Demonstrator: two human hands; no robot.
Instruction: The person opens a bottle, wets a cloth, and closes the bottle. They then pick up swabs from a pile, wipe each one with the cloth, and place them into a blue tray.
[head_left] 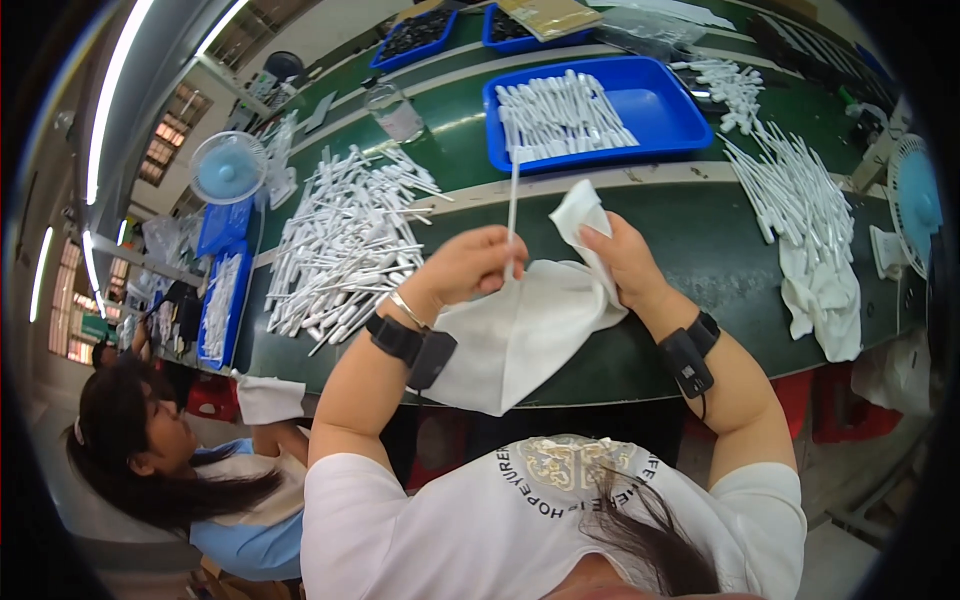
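Observation:
My left hand (478, 262) pinches a thin white plastic stick (513, 205) that stands upright, its top reaching the front of a blue tray (665, 115). A white cloth (520, 340) drapes over the table edge below the stick. My right hand (630, 262) is closed on the cloth, with one corner of it rising above the thumb. White sticks with thicker ends (570, 110) lie side by side in the tray's left part. To my left is a large loose pile of similar white sticks (345, 245).
On the right, a bundle of white sticks (800, 195) lies partly on another white cloth (825, 305). Farther back are more white pieces (730, 90) and a clear bottle (397, 112). Fans (228, 170) stand at both sides. A co-worker (180, 450) sits at my left.

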